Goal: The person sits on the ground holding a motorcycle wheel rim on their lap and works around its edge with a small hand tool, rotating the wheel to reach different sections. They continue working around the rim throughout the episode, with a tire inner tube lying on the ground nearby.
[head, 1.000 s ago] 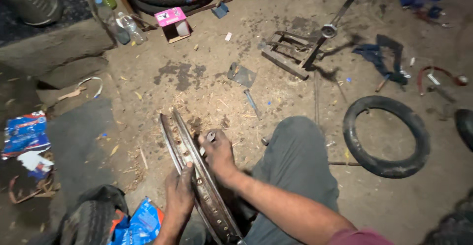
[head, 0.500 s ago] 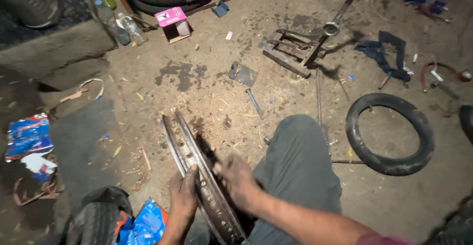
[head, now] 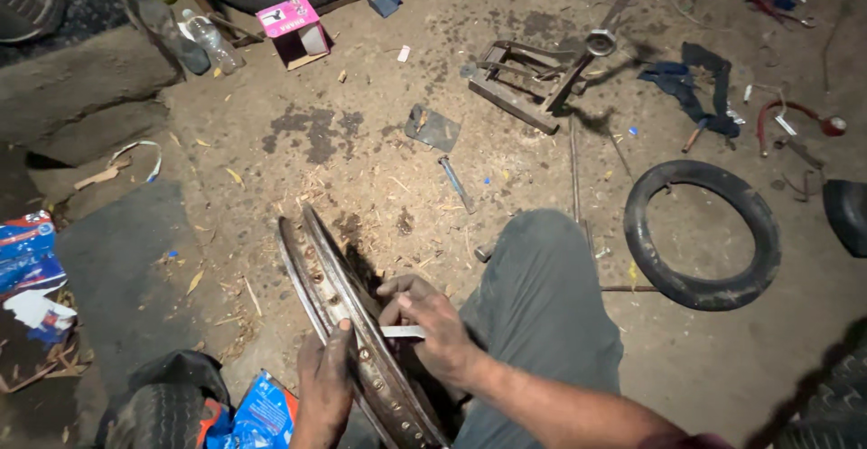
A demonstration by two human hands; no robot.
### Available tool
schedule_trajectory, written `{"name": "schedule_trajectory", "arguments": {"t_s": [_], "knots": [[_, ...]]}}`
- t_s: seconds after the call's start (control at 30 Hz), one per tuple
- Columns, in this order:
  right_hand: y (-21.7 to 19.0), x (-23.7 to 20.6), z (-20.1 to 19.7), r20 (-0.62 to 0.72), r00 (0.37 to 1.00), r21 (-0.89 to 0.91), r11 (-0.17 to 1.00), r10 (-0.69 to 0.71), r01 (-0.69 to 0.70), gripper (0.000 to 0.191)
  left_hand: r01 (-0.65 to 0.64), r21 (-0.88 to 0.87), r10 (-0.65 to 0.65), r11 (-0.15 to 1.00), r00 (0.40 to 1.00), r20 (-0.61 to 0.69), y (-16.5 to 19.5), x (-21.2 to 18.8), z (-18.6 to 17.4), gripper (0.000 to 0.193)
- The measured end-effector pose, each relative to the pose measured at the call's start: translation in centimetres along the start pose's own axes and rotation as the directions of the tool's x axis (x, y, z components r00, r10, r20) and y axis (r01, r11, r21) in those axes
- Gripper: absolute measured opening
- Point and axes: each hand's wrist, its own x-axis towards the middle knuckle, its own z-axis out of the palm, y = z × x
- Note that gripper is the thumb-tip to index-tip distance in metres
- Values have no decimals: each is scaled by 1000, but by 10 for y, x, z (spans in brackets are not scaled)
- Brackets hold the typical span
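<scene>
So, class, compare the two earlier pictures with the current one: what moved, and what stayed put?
The right hand has come back along the wheel rim towards the body and now pinches a small pale strip against it. The left hand still grips the rim's near edge, and the rim stays upright on the dirt floor. The rubber tyre and pink box have not moved.

**Dim shop, single light pooled ahead of the hands**

Brightest patch was the dirt floor [head: 379, 142] just ahead of the hands. Light fell off hard toward all edges; corners were near black. Wheel rim [head: 334, 295] threw a short dark shadow to its right. Hands were sharp, no motion blur. Mild wide-angle stretch at the edges. No glare.
</scene>
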Motion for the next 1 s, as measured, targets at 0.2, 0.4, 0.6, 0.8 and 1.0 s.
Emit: {"name": "schedule_trajectory", "arguments": {"t_s": [0.2, 0.4, 0.6, 0.8, 1.0], "knots": [[-6, -16, 15, 80, 965, -243, 934, -250, 262, 24, -44, 4, 44, 999, 999, -16, 8, 1, 0, 38], [20, 10, -3, -94, 991, -151, 986, -90, 75, 46, 13, 43, -14, 999, 999, 31, 16, -3, -6, 42], [40, 97, -8, -293, 903, 280, 931, 315, -234, 29, -156, 50, 156, 986, 988, 5, 20, 1, -5, 43], [62, 162, 23, -309, 951, -242, 969, -29, -49, 28, -80, 22, 80, 997, 997, -9, 24, 1, -1, 47], [62, 103, 2, -187, 978, -111, 987, 90, -112, 21, -34, -36, 35, 999, 999, 41, 13, -3, 9, 47]]}}
